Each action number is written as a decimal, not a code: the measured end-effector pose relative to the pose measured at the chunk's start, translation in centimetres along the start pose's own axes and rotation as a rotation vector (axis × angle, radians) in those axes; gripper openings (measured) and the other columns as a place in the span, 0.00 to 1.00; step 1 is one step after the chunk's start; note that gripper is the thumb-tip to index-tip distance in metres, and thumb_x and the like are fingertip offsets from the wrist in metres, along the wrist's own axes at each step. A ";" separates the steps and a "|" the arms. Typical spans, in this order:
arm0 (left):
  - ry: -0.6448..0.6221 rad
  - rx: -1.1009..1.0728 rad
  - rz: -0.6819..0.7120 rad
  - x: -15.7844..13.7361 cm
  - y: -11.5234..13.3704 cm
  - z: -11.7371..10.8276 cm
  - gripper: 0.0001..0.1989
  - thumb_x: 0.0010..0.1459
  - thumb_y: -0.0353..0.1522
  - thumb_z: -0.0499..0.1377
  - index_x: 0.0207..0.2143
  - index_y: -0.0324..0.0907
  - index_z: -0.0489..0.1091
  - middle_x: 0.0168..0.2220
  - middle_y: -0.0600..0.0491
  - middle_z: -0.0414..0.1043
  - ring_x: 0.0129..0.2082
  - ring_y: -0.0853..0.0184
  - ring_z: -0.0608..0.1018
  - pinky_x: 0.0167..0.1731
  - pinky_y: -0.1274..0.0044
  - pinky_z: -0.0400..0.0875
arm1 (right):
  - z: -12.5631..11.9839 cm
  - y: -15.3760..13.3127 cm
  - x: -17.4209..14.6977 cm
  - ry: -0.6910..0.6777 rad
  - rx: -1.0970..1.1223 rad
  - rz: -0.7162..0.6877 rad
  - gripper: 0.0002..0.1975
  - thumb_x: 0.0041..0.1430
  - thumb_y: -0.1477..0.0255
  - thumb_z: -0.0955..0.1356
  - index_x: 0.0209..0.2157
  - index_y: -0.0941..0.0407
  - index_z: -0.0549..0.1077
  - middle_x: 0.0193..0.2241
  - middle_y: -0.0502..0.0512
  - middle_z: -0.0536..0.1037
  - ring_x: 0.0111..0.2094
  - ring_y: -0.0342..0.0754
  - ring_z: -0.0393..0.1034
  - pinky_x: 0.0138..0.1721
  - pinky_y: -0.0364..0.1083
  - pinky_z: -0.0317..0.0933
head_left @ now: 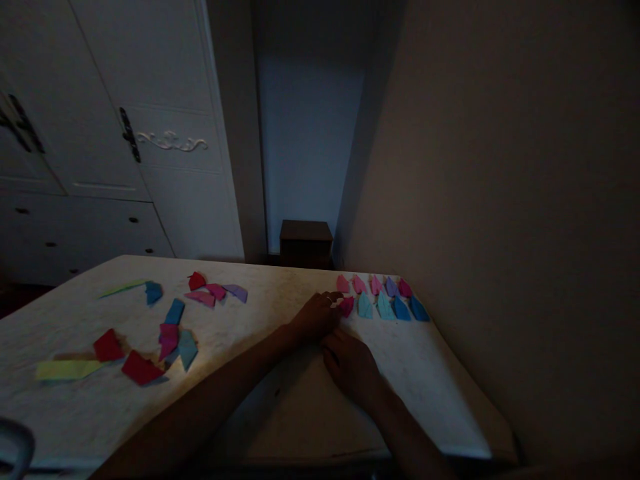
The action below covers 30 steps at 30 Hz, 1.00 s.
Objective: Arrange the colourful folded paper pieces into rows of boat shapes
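My left hand (316,316) reaches across the table, a ring on one finger. Its fingers are closed around the left edge of a magenta folded paper piece (346,307), which lies at the near row's left end. Close below it, my right hand (353,365) rests with its fingers bent together; shadow hides whatever is at their tips. Beside the magenta piece, light-blue folded papers (365,306) and darker blue folded papers (419,309) continue the near row. Behind them runs a second row of pink folded papers (359,284), a purple folded paper (391,287) and a magenta one at its right end.
Loose red folded papers (143,368), a yellow paper strip (70,370) and several others are scattered over the left side of the pale table (240,393). A wall (500,233) borders the table's right side. White cabinets (185,180) and a small brown stand (306,231) are behind.
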<state>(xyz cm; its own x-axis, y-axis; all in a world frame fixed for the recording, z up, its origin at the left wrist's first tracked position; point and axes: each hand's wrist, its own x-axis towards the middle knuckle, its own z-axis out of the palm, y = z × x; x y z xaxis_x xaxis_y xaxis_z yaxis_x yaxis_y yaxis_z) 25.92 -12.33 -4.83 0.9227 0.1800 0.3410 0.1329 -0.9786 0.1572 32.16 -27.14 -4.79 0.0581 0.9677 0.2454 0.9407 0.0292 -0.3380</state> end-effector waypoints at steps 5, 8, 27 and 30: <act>-0.078 0.087 0.145 0.1 -0.3 0.1 0.10 0.61 0.27 0.53 0.43 0.38 0.71 0.49 0.45 0.72 0.45 0.61 0.75 0.45 0.70 0.67 | 0.0 0.1 0.0 0.002 0.036 0.005 0.09 0.59 0.78 0.63 0.38 0.56 0.73 0.36 0.54 0.74 0.37 0.46 0.68 0.38 0.43 0.58; -0.082 0.111 0.139 0.1 -0.3 0.0 0.07 0.61 0.28 0.53 0.40 0.39 0.70 0.44 0.48 0.73 0.43 0.63 0.75 0.43 0.71 0.66 | -0.2 0.0 0.0 -0.002 0.036 0.017 0.09 0.59 0.78 0.63 0.38 0.56 0.74 0.36 0.54 0.74 0.37 0.47 0.68 0.38 0.44 0.58; -0.068 0.126 0.034 -0.2 0.0 -0.3 0.15 0.63 0.32 0.52 0.51 0.42 0.68 0.54 0.43 0.67 0.49 0.58 0.72 0.47 0.68 0.66 | -0.2 0.1 -0.1 0.031 0.095 -0.010 0.10 0.59 0.78 0.63 0.39 0.56 0.74 0.36 0.54 0.74 0.38 0.47 0.69 0.40 0.44 0.60; -0.081 0.117 0.036 -0.2 0.0 -0.3 0.15 0.62 0.32 0.53 0.51 0.42 0.68 0.53 0.44 0.67 0.49 0.58 0.72 0.47 0.68 0.66 | -0.1 0.2 -0.1 0.034 0.102 -0.008 0.09 0.58 0.79 0.63 0.38 0.56 0.74 0.35 0.54 0.75 0.37 0.47 0.69 0.40 0.45 0.61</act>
<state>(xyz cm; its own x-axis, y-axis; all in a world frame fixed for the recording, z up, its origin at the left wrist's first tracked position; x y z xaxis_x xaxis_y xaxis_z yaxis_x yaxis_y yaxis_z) 25.60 -12.37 -4.65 0.9531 0.1403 0.2682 0.1358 -0.9901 0.0352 32.36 -27.27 -4.75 0.0634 0.9582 0.2789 0.9023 0.0644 -0.4263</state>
